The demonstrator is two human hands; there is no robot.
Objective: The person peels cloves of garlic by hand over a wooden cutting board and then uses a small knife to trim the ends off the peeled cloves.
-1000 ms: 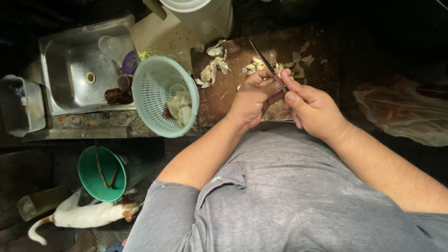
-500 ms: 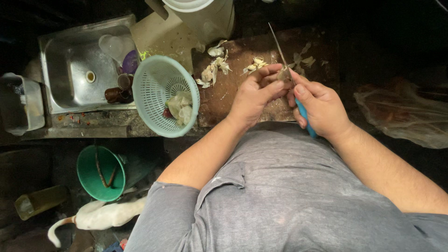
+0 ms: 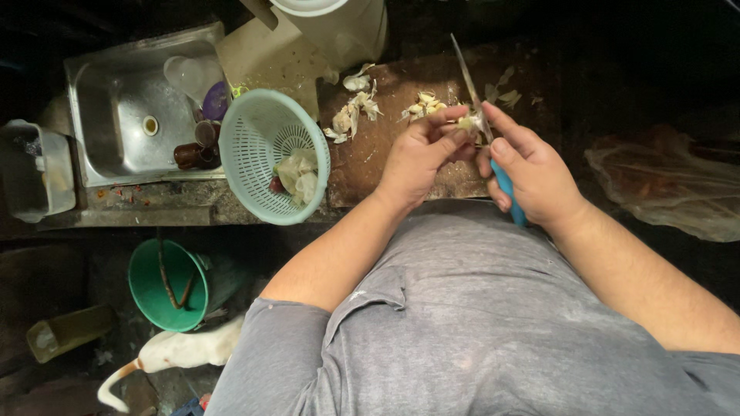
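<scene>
Garlic clove (image 3: 467, 123) mid-board, clear of board edges.

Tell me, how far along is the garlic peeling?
Partly done: loose skins lie scattered on the board, and the basket holds some pale pieces. In hand: the left hand pinches a clove while the right hand works the knife on it. How many unpeeled cloves are left cannot be seen.

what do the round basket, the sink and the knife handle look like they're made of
Basket: pale green moulded plastic, going by its slotted walls. Sink: bare metal, likely stainless steel, with a dull grey sheen. Knife handle, in the right hand: smooth blue, probably plastic.
</scene>
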